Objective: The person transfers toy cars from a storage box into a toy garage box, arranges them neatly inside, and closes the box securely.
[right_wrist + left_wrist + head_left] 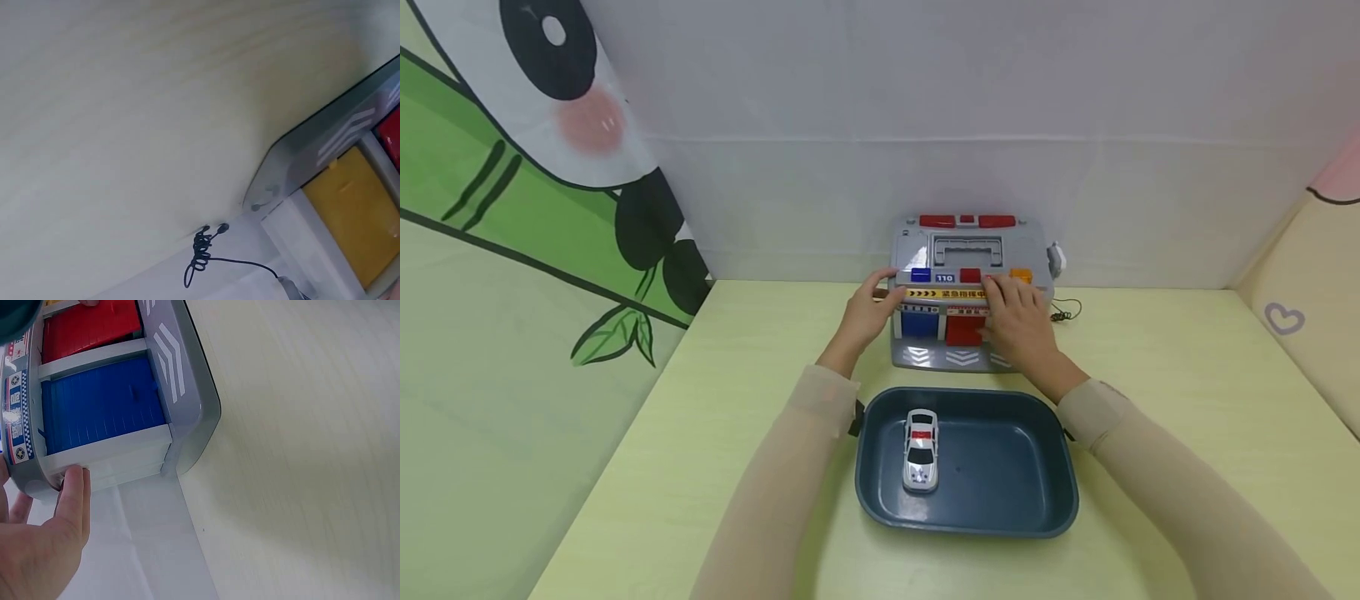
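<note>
Hands (865, 312) on boxy grey plastic garage (967, 292); glossy rounded tray (1037, 508)

Bright, even, soft-shadowed light; wide-angle bending at edges; wrist views slightly blurred.

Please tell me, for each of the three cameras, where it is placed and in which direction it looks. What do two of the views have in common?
Head: above the table, looking forward and down at the toy garage, tray and car; both forearms, the left hand and right hand show.
Left wrist: beside the garage's left end, facing its blue door; left fingers show.
Right wrist: at the garage's right end, facing the yellow door and a cord; almost nothing of the hand shows.
Shared: both wrist views show the garage's grey base and part of the red door.
</note>
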Action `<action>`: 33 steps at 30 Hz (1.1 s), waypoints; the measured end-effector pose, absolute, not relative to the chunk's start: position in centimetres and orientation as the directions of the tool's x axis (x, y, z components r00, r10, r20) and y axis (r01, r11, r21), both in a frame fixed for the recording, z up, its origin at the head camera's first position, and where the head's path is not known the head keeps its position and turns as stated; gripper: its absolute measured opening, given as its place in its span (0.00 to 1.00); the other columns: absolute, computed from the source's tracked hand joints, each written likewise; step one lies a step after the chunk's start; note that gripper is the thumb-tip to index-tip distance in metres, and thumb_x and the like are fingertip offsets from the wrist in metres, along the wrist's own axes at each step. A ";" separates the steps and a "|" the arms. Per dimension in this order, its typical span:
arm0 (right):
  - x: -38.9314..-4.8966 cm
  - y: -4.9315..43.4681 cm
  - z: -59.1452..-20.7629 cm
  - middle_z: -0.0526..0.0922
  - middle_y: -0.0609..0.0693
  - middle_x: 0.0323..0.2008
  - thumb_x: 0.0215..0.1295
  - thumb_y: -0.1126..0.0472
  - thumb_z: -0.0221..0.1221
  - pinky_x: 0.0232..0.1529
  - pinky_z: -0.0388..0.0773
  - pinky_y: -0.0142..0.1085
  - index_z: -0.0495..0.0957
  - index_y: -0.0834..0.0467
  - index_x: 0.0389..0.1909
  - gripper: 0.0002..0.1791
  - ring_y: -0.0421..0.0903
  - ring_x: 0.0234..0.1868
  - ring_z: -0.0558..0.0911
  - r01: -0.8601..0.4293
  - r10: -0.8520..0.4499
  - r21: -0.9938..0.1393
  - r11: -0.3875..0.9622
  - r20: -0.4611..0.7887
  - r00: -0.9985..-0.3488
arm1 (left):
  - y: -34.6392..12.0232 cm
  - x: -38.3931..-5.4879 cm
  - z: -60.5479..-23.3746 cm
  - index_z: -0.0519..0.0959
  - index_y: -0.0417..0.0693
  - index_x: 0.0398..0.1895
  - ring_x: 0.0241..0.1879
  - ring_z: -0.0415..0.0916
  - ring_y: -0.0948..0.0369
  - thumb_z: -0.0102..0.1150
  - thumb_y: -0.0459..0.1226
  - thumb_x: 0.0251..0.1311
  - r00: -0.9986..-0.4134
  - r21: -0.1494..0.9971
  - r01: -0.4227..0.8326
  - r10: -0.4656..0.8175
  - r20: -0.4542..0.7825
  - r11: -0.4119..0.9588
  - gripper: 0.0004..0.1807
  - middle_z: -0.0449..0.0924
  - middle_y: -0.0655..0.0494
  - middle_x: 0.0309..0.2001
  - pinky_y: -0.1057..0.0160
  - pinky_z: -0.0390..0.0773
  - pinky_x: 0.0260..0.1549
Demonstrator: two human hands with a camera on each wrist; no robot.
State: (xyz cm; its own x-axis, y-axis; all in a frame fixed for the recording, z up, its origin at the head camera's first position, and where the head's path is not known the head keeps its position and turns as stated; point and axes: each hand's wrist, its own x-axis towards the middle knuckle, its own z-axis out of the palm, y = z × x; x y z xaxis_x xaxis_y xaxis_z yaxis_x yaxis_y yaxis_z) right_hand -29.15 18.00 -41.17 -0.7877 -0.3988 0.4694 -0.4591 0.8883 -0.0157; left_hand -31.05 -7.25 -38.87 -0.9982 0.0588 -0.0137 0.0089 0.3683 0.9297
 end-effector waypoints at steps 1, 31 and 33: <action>-29.3 18.0 -41.3 0.63 0.62 0.59 0.47 0.56 0.77 0.57 0.60 0.52 0.59 0.64 0.65 0.48 0.60 0.58 0.63 -0.460 -0.400 -0.008 0.888 0.479 -0.781 | -7.3 -31.1 -38.9 0.67 0.58 0.69 0.50 0.76 0.46 0.55 0.48 0.69 -0.998 0.929 0.007 0.060 -0.016 0.370 0.26 0.74 0.45 0.51 0.52 0.76 0.47; -30.2 19.0 -42.7 0.65 0.63 0.58 0.50 0.55 0.75 0.53 0.64 0.49 0.62 0.65 0.64 0.45 0.60 0.55 0.65 -0.531 -0.477 0.106 0.840 0.611 -0.632 | -7.1 -31.4 -38.8 0.67 0.57 0.68 0.50 0.77 0.47 0.54 0.49 0.70 -0.997 0.922 0.017 0.080 -0.015 0.388 0.26 0.74 0.45 0.52 0.52 0.76 0.46; -29.9 19.2 -42.6 0.65 0.62 0.59 0.51 0.55 0.75 0.54 0.64 0.49 0.62 0.65 0.66 0.45 0.60 0.57 0.65 -0.544 -0.477 0.082 0.835 0.600 -0.642 | -7.1 -31.3 -38.6 0.68 0.57 0.67 0.49 0.77 0.47 0.54 0.51 0.69 -0.997 0.919 0.011 0.075 -0.020 0.393 0.26 0.75 0.45 0.51 0.52 0.76 0.46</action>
State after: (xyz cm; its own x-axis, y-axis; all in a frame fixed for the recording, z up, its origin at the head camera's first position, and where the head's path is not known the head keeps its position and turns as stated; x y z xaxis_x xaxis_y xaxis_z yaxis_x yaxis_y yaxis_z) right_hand -29.87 19.16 -42.55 -0.6423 -0.4769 0.6000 -0.5439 0.8352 0.0816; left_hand -31.31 -7.08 -38.65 -0.9969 0.0755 -0.0202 0.0112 0.3934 0.9193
